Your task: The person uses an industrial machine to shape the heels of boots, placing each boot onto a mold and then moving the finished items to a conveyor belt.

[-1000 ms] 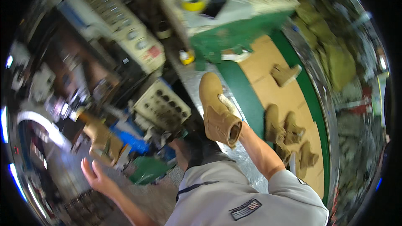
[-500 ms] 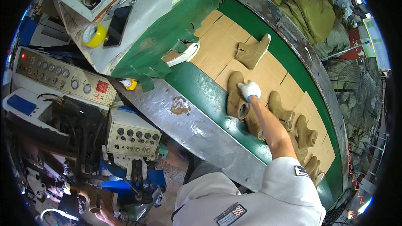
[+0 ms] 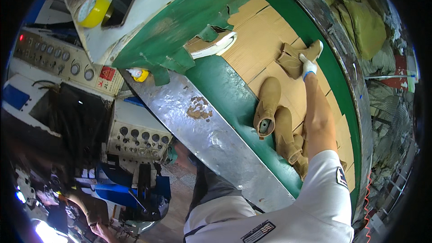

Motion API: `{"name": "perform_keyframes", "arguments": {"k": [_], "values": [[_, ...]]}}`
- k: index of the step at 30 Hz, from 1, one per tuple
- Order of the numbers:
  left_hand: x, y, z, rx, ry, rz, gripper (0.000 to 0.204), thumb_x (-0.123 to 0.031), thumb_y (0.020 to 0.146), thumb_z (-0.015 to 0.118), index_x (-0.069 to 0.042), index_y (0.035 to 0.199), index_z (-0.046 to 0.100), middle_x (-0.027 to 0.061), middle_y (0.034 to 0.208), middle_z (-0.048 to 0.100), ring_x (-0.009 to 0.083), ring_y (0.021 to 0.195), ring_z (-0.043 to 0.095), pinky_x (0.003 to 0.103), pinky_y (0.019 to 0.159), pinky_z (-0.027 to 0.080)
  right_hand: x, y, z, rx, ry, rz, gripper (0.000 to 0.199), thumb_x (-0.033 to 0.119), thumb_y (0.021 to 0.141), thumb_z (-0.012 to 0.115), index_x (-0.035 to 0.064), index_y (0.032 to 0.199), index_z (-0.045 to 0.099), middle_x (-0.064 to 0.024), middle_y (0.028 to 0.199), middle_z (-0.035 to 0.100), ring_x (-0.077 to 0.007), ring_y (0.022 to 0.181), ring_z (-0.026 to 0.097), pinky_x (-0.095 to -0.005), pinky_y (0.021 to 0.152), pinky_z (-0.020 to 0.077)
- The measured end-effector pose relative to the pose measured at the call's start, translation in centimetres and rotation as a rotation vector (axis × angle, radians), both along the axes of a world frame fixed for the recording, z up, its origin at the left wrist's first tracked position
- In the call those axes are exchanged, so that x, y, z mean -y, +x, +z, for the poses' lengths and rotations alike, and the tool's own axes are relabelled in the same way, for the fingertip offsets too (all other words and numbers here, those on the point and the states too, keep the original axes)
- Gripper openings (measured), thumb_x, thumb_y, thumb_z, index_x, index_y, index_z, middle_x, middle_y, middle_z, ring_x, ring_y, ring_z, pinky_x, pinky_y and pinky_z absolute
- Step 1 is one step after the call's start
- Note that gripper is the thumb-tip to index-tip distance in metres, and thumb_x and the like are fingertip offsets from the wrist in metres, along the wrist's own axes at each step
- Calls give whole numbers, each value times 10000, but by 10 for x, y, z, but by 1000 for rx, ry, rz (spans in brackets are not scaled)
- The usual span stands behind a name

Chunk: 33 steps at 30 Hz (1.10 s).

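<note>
Green conveyor table [image 3: 225, 94] runs diagonally, cardboard sheets [image 3: 265, 31] laid over its top, dented metal skirt [image 3: 211, 130] along the near edge. Green-and-white machine housing [image 3: 180, 13] overhangs top left, grey control panels [image 3: 135, 137] below it, roll of yellow tape [image 3: 92, 10] on the housing. Olive fabric pile [image 3: 364, 22] past the far rim.

Right arm stretches out over the table; right hand [image 3: 308, 66] in a white glove with blue cuff rests on the far tan boot [image 3: 294, 58], which lies on its side on the cardboard near the outer rim. Fingers look curled onto the boot's sole end, but whether it is a closed grip or just contact, cannot tell. Left hand [image 3: 101, 229] is low at bottom left, well apart from the table, blurry, state cannot tell.

Second tan boot [image 3: 267, 105] lies near mid-table, opening towards the camera; more boots [image 3: 288, 137] crowd together beside the forearm.

Handling judgement: boot looks like soft suede, light, shaft floppy and likely to fold if pinched there; sole is the stiff part. Best hold probably around the heel or across the sole edge. Not slippery, not fragile, though suede may mark
</note>
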<state>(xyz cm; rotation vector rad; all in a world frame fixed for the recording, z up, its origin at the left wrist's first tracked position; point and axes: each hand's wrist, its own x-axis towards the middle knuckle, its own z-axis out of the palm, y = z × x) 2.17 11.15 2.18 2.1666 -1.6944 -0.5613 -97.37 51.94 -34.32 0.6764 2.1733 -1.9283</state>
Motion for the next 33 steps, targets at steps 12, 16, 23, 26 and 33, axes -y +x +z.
{"name": "perform_keyframes", "arguments": {"k": [12, 16, 23, 26, 33], "values": [[-8, -41, -16, -352, 131, -140, 387, -86, 969, 697, 97, 1302, 629, 159, 1188, 721, 195, 1034, 682, 324, 920, 547, 152, 383, 186, 631, -1404, 529, 478, 406, 1005, 610, 82, 1356, 596, -136, 1270, 674, -287, 1113, 669, -421, 969, 557], [-1, -179, 19, -878, 268, -413, 499, -244, 1009, 677, 65, 1387, 572, 174, 1247, 708, 255, 1077, 711, 339, 919, 560, 252, 527, 269, 812, -1031, 748, 458, 391, 1017, 595, 80, 1353, 600, -128, 1255, 677, -259, 1057, 686, -387, 909, 573], [43, -90, 3, -1246, 317, -83, 142, -171, 926, 769, -40, 956, 721, 32, 863, 734, 139, 747, 693, 319, 761, 586, 346, 683, 350, 722, -834, 1391, 586, 287, 996, 660, -14, 1471, 493, -134, 1334, 621, -221, 1157, 640, -369, 982, 538], [54, -29, -20, -1308, 190, -35, 136, -110, 878, 789, -26, 965, 727, 45, 865, 736, 143, 754, 699, 327, 718, 605, 373, 730, 350, 643, -760, 1487, 613, 257, 1001, 647, -66, 1485, 454, -137, 1366, 589, -204, 1215, 587, -342, 1017, 501], [73, 26, -22, -1384, -29, 201, 410, 47, 826, 718, 48, 1231, 656, 148, 1094, 740, 226, 925, 745, 340, 797, 638, 430, 793, 338, 644, -640, 1503, 536, 269, 1037, 626, -37, 1461, 506, -114, 1314, 629, -170, 1141, 628, -318, 963, 530]]}}
